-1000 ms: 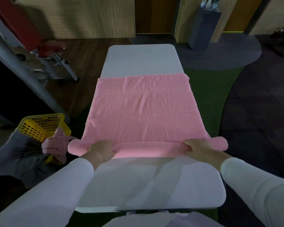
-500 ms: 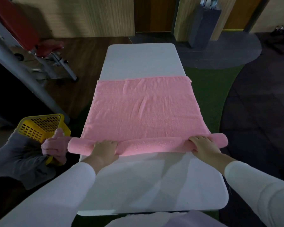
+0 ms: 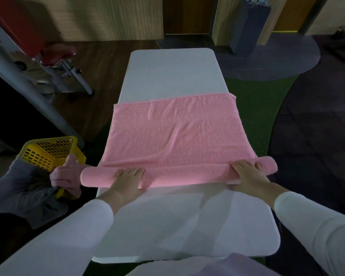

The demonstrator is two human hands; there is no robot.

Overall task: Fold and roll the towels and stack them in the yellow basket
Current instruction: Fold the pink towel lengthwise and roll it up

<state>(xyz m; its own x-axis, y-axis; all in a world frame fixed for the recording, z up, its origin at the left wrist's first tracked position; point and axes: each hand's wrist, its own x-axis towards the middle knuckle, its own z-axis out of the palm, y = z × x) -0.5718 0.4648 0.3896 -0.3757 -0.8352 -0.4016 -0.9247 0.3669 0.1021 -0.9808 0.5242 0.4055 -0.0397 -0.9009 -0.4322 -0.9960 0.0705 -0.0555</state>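
the pink towel [image 3: 173, 132] lies across the worktop [image 3: 173, 72], its near edge wound into a roll [image 3: 187, 175]. the left hand [image 3: 127, 179] and right hand [image 3: 247, 174] press flat on it, grasping nothing. rolling looks early; next, an even push toward the far edge. the yellow basket [image 3: 46, 152] waits left.

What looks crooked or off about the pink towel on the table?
The pink towel has a raised crease running diagonally into the roll just right of the left hand, so it may roll in wrinkled. The roll's ends overhang both sides of the table.
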